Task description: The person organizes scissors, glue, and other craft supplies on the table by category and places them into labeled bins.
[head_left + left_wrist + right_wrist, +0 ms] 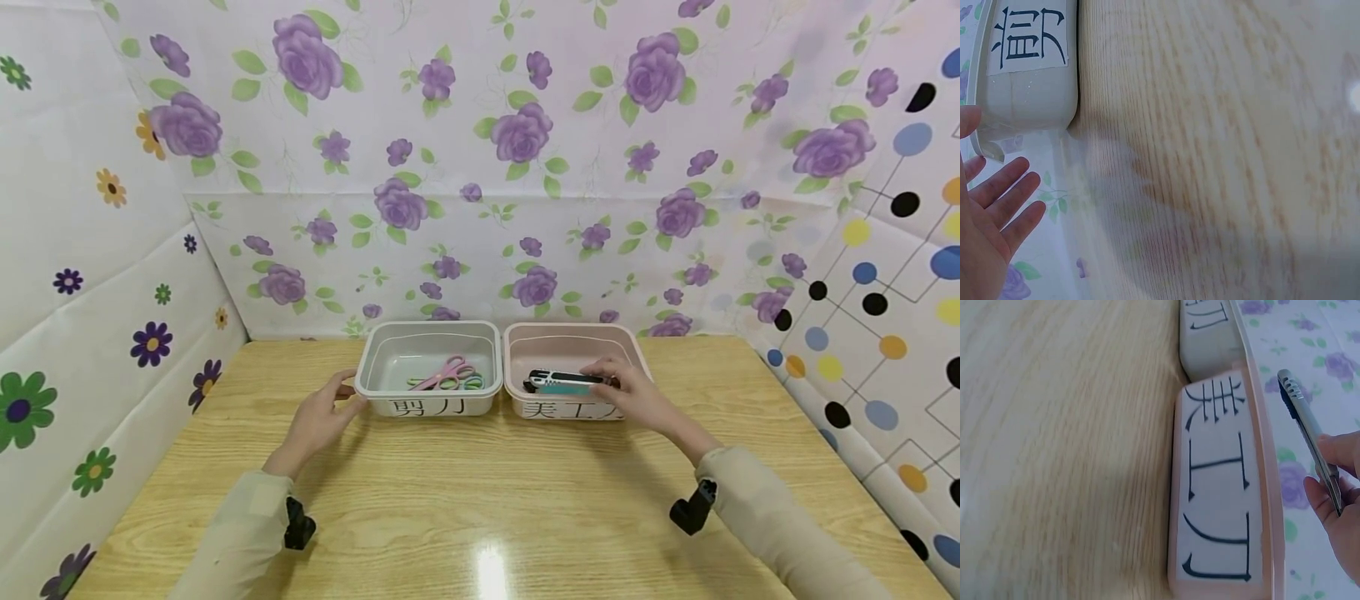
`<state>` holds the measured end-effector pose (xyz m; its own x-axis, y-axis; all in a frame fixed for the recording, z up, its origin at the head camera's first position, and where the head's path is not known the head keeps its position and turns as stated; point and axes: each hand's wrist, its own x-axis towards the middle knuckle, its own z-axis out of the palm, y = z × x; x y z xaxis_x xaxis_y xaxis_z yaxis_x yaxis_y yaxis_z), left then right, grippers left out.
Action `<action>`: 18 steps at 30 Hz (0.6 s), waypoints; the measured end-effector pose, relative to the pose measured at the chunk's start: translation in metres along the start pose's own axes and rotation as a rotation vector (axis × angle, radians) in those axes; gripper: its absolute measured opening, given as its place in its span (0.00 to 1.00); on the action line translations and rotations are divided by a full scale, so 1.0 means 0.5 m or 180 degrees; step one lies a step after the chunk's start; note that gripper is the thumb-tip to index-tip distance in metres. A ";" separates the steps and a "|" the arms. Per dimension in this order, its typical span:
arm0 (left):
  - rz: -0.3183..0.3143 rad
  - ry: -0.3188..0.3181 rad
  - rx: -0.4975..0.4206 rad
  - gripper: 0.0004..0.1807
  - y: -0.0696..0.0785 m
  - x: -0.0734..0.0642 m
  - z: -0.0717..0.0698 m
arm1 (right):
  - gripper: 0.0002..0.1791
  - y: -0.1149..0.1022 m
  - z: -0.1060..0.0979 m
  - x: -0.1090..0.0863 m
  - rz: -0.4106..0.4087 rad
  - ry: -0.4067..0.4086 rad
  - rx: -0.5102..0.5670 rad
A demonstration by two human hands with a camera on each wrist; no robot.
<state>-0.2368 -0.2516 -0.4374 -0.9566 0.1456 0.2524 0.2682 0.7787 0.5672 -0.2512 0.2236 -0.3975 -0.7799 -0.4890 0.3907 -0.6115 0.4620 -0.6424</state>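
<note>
My right hand [630, 393] pinches a white and black utility knife [566, 377] between thumb and fingers, over the pink bin [637, 354]. In the right wrist view the knife [1302, 415] slants above the bin's rim. Beneath it, a teal utility knife [562, 389] shows in the pink bin, partly hidden. My left hand [318, 421] is at the left side of the light grey bin [362, 379], thumb and fingertips right at its rim. The other fingers spread loosely in the left wrist view. Scissors with pink handles [450, 371] and green ones [472, 382] lie in the grey bin.
Both bins stand side by side at the back of a wood-grain table [450, 500]. Paper labels with black characters, such as the pink bin's label [1222, 481], face the front. Flowered cloth [465, 250] hangs behind, and a dotted sheet [885, 333] stands on the right.
</note>
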 end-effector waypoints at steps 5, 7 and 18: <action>-0.0025 -0.0008 0.0006 0.30 0.001 -0.002 -0.001 | 0.14 0.021 -0.018 0.005 0.0012 0.0038 -0.0112; -0.0025 -0.0007 0.0011 0.30 0.002 -0.002 -0.001 | 0.14 0.031 -0.023 0.006 0.0052 0.0032 -0.0118; 0.0049 0.0024 0.0050 0.29 -0.001 -0.001 0.000 | 0.15 0.054 -0.043 0.006 0.0369 -0.0033 -0.0253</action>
<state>-0.2363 -0.2522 -0.4377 -0.9515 0.1530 0.2671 0.2810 0.7860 0.5508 -0.2731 0.2506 -0.3995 -0.8448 -0.4363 0.3096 -0.5262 0.5728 -0.6285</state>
